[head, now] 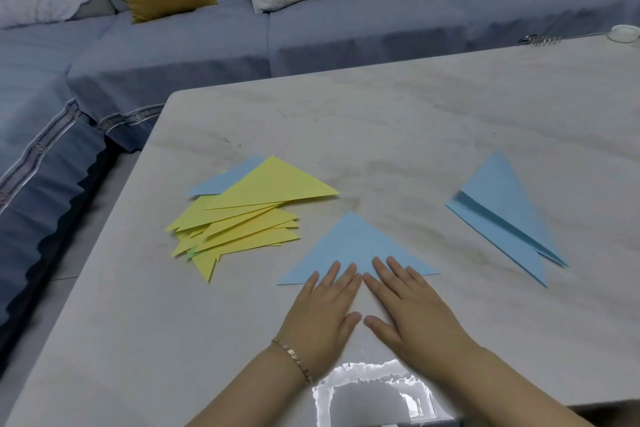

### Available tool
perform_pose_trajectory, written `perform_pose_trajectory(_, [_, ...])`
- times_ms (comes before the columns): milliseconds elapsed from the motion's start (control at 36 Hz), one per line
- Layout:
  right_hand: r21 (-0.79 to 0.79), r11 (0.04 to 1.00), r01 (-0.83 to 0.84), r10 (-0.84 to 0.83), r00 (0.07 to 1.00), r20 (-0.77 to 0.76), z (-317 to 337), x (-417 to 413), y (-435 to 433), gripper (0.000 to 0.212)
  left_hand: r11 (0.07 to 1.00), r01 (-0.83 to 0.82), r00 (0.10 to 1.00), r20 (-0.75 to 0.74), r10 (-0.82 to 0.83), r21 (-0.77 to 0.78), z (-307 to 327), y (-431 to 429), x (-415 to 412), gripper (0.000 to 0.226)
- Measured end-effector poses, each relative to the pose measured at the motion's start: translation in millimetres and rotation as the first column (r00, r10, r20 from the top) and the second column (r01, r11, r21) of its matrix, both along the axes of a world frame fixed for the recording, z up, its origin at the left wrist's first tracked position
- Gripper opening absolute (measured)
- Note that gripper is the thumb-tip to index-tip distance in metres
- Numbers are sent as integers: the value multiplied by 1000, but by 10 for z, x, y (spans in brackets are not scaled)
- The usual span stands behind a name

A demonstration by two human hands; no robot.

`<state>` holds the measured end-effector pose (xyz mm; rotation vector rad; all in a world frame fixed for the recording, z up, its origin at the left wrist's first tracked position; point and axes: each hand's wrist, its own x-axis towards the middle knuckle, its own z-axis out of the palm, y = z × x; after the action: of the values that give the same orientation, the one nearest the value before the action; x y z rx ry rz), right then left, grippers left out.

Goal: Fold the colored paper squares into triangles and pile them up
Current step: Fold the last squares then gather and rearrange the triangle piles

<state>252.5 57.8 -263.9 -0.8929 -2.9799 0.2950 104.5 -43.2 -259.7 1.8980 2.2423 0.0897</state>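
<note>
Blue triangle (356,246) under left hand (322,315), right hand (412,312), seemingly pressed, yellow pile (249,211) beside

Triangle (353,246) on table (415,114), pile (249,215) to left, stack (509,208) to right

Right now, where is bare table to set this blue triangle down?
Bare table runs behind the blue triangle, between the yellow pile and the blue stack; the near-left corner is bare too. Crowded: near middle, where left hand and right hand press the triangle.
</note>
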Motion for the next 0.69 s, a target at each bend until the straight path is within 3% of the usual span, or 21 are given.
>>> perform_pose_trajectory(139, [-9, 1000, 0, -1, 998, -56, 16, -178, -72, 55, 990, -133, 988, -85, 129, -47, -114, -93, 39, 52])
perform_pose_trajectory(194, [-20, 1000, -16, 15, 1000, -26, 26, -212, -76, 64, 984, -172, 983, -82, 167, -49, -128, -122, 48, 53])
perform_pose_trajectory(444, [14, 998, -57, 57, 998, 10, 17, 25, 46, 66, 979, -201, 971, -131, 198, -12, -174, -133, 64, 53])
perform_pose_trajectory(694, [69, 996, 62, -64, 998, 18, 1, 446, 278, 70, 976, -216, 967, -134, 216, 14, -185, -138, 63, 54])
